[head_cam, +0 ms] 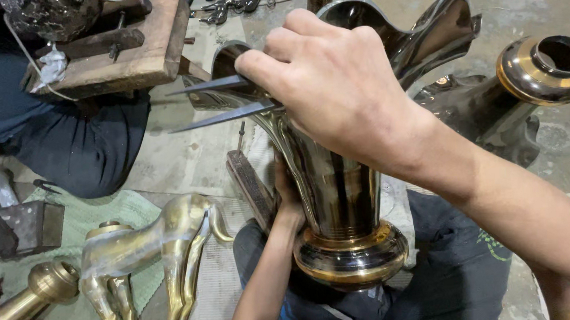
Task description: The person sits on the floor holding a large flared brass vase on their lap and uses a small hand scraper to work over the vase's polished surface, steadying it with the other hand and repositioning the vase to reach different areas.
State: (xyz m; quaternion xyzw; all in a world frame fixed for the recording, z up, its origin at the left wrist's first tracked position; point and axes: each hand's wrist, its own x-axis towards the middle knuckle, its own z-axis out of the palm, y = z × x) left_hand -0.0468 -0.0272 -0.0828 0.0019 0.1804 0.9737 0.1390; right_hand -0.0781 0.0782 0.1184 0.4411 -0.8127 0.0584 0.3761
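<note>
Tall brass vase (340,189) with a dark, mirror-polished finish, gold bands at the bulbous base and a wavy flared rim — standing near upright on the lap, long axis vertical, mouth tilted up and away. Pressed against its lower left side, partly hidden behind the body: left hand (286,196), steadying it; fingers out of sight, so cannot tell how tightly curled. Over the rim, right hand (333,83), fingers clamped together on a slim metal scraper (217,101). Two thin pointed blades — jutting left from the fist, nearly horizontal, tips clear of the vase's rim. On the floor at left, brass animal figure (164,248).
</note>
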